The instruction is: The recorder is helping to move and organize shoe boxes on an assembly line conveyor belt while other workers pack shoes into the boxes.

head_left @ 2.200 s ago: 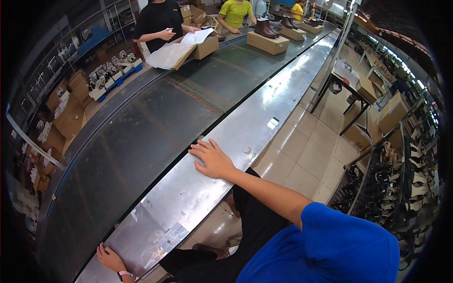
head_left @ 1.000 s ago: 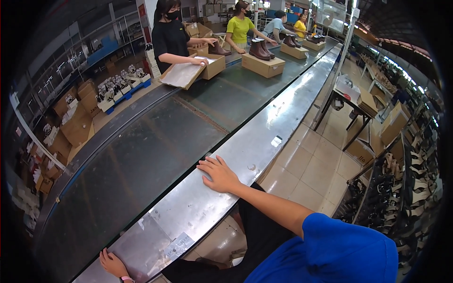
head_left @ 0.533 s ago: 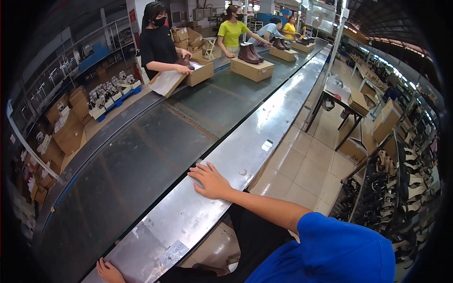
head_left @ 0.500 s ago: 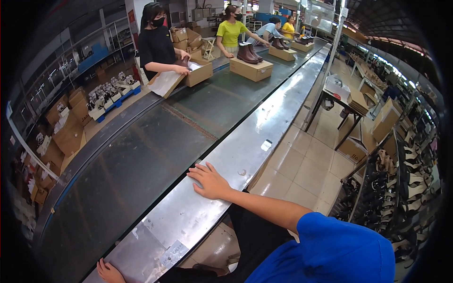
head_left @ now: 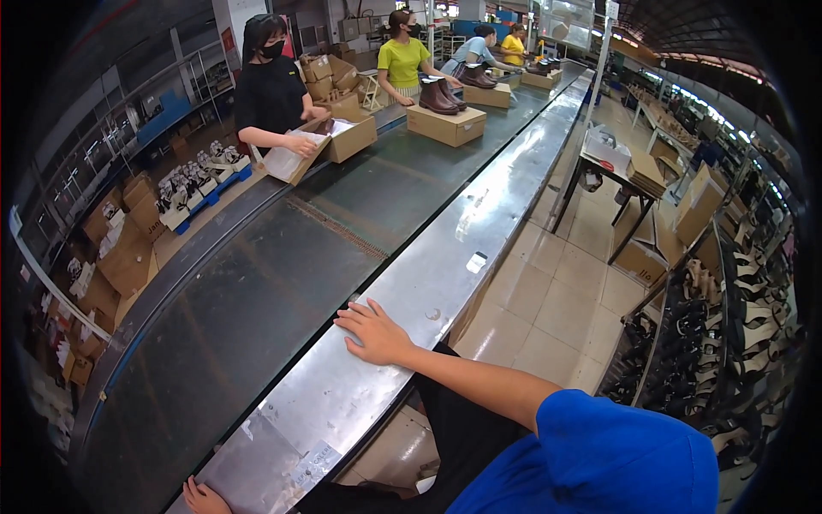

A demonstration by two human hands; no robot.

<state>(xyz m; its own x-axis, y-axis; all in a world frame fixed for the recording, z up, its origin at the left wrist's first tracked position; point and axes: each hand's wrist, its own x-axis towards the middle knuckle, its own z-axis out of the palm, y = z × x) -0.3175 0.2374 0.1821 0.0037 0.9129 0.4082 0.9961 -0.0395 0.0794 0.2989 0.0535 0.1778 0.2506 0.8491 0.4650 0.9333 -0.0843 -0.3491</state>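
My right hand [head_left: 374,332] rests flat on the metal ledge [head_left: 432,295] beside the dark conveyor belt [head_left: 248,283], its fingers spread and holding nothing. At the lower left, my left hand [head_left: 205,499] lies on the ledge's near end with fingers loosely apart and nothing in them; part of it is cut off by the lower edge. Across the belt, a person in black handles an open cardboard box [head_left: 353,141] with white paper inside and its lid tilted. Farther along, brown boots [head_left: 442,96] stand on a closed cardboard box [head_left: 445,126].
More boxes with boots [head_left: 486,92] stand farther up the belt, with several people along its far side. A black-legged table [head_left: 616,176] holds flat cardboard on the right. Shoe racks [head_left: 685,360] fill the lower right. Sandals sit on a blue pallet [head_left: 214,193] at left.
The person in black has lowered the box lid over the open side and shifted their hands onto it. My view has turned slightly; my hands stay on the ledge.
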